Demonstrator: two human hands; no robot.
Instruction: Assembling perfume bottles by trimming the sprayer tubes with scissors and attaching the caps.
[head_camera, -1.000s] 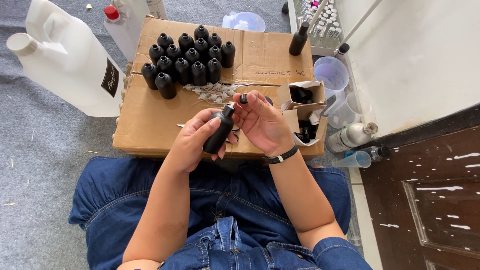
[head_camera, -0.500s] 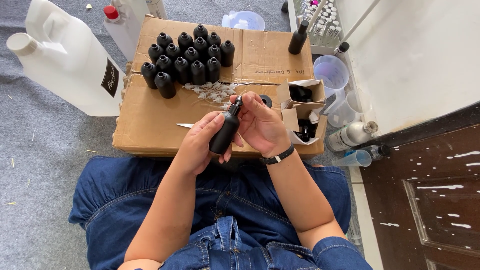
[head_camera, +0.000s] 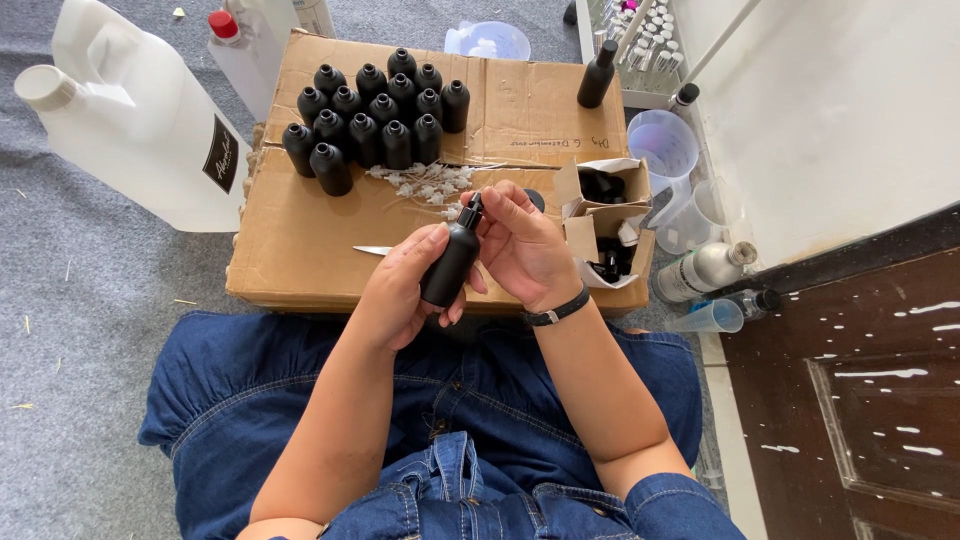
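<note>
Two hands work one small matte-black plastic bottle (head_camera: 450, 265), probably light and rigid: left hand (head_camera: 400, 290) grasps its body, right hand (head_camera: 520, 245) fingertips pinch its black spray cap (head_camera: 472, 210).

Flattened cardboard box (head_camera: 300, 250) with black bottles (head_camera: 370, 120), on grey carpet (head_camera: 80, 330)

A grey carpet (head_camera: 90, 330) covers the floor, with a few scraps of straw on it at the left. A flattened cardboard box (head_camera: 300, 250) lies on it as a low work surface. At the right stands a dark brown wooden door (head_camera: 860, 400) flecked with white paint, and beyond it a white wall (head_camera: 830, 110). Daylight is bright and even.
</note>
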